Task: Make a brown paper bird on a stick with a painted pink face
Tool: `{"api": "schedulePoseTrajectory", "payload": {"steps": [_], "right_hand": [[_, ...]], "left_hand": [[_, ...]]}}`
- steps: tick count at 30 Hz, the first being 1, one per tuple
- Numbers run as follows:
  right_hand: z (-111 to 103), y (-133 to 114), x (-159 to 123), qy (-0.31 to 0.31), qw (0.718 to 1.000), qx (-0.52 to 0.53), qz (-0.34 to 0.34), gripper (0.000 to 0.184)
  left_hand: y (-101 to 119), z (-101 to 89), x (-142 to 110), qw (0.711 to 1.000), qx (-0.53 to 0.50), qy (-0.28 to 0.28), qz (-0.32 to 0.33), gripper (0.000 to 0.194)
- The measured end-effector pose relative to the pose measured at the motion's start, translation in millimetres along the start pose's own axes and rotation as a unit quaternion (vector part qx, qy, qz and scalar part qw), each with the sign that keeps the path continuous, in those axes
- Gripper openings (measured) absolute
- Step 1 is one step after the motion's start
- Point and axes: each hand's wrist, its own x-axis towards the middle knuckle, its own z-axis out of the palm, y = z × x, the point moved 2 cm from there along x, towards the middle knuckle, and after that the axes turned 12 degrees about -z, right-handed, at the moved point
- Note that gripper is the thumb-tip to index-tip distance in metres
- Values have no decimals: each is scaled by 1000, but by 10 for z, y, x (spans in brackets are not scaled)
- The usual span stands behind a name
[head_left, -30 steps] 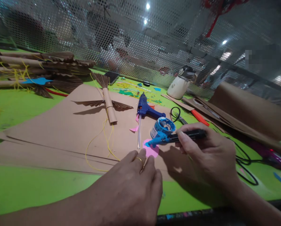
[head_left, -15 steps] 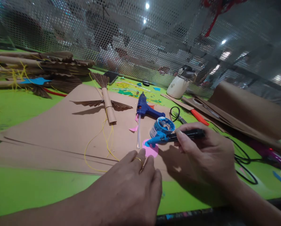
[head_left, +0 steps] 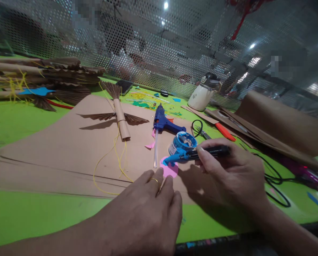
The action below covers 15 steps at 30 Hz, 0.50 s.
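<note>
Clock read from my seat, 12 = straight away from me. Key relation: the pink disc sits at about 9 o'clock from my right hand, a shade toward 8. That hand has a black pen pinched between thumb and fingers. Pen's long axis runs roughly 3 to 9, leaning low over the disc, black butt on the 3 side, blue-smeared end on the 9 side. Its tip meets the disc near the disc's own 11 o'clock, on a blue patch; most of the pink shows from 3 round to 7.

Left hand: palm down, fingers slightly parted, nothing seen pinched; thumb hidden. Fingertips are at the disc's near edge, about its 6 to 8, so the disc is at 1 o'clock from that palm. Touching or just beside, cannot fully tell; pressure unclear. Left fingers are nearer the disc; right fingers stand off, only the pen bridges over.

Disc lies flat on the brown paper. Open blue jar at its 1 o'clock, close, partly behind the pen; pen-to-jar contact unclear. Clear stick at its 10, running up to the glue gun. Winged paper figure farther off, also toward 10.
</note>
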Motion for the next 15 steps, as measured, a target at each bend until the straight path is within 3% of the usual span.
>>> {"api": "schedulePoseTrajectory", "payload": {"steps": [3,15], "right_hand": [[-7,11,2,7,1000,1,3,4],[4,-6,-3,22,999,19,20,5]], "left_hand": [[-2,32,-9,1000,-11,26,-2,25],[5,94,-51,999,-29,37,-11,31]]}}
